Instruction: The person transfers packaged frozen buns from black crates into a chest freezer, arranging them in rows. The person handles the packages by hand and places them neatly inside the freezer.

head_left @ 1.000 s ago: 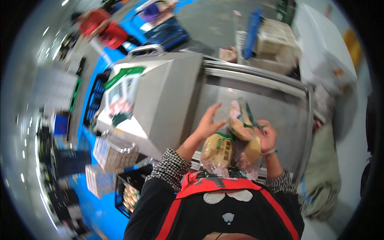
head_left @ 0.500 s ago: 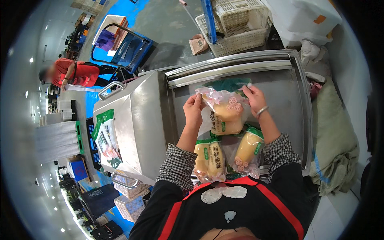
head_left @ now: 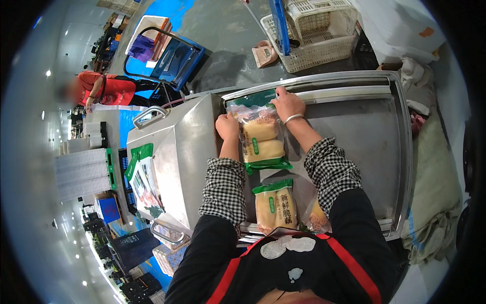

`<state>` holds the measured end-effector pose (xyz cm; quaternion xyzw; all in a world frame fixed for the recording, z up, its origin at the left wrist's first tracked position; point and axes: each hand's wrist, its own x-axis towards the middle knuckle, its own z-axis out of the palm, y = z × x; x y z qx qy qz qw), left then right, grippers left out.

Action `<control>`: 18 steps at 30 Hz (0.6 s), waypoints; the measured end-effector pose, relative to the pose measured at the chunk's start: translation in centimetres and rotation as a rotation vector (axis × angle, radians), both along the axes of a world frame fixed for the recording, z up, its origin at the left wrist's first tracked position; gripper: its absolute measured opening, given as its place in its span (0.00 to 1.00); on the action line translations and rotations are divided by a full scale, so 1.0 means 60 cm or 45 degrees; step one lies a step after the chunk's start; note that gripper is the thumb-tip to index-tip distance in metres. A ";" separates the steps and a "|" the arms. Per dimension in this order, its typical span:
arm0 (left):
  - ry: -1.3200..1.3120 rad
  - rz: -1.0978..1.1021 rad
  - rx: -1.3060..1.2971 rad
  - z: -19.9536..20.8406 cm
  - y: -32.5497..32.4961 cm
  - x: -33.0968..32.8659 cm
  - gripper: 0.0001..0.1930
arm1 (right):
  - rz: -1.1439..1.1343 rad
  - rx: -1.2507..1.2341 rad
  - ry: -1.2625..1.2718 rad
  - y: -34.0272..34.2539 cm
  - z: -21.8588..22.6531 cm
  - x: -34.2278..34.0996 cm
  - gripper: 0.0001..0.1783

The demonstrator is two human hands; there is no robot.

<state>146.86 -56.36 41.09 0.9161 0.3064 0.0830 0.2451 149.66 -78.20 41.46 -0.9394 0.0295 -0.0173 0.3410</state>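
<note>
Both of my hands are on a clear, green-ended bag of lotus root, lying in the steel chamber of a machine. My left hand is closed on the bag's far left corner. The far right corner is pinched by my right hand, which wears a bracelet. The bag's far end lies over the metal bar along the chamber's far side. Nearer me is a second lotus root bag. A third lotus root bag is partly hidden by my right sleeve.
The machine's raised steel lid with handles stands to the left. Beyond the chamber are a white plastic crate, a dustpan and a blue trolley. A co-worker in red is at far left. Grey-green sacking lies right.
The held bag has moved left and away from me, from above the middle of the chamber down to its far left. Both hands went with it. The other bags stayed in the near part.
</note>
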 end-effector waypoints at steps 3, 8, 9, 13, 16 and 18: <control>0.070 -0.036 0.235 0.014 -0.031 0.002 0.14 | 0.081 -0.154 -0.226 -0.005 0.009 -0.001 0.20; -0.274 -0.306 0.580 0.037 -0.055 -0.004 0.05 | 0.569 -0.289 -0.845 -0.042 -0.011 0.022 0.11; -0.375 -0.614 0.824 0.040 -0.038 0.004 0.04 | 0.562 -0.238 -1.038 -0.037 -0.012 0.024 0.06; -0.215 -1.157 0.752 0.046 -0.004 0.023 0.05 | 0.592 -0.213 -0.815 -0.045 -0.036 0.022 0.04; 0.013 -0.999 0.779 0.035 0.011 0.034 0.07 | 0.594 -0.300 -0.645 -0.051 -0.041 0.027 0.04; 0.160 -0.895 0.641 0.056 -0.003 0.031 0.11 | 0.582 -0.321 -0.645 -0.047 -0.040 0.028 0.04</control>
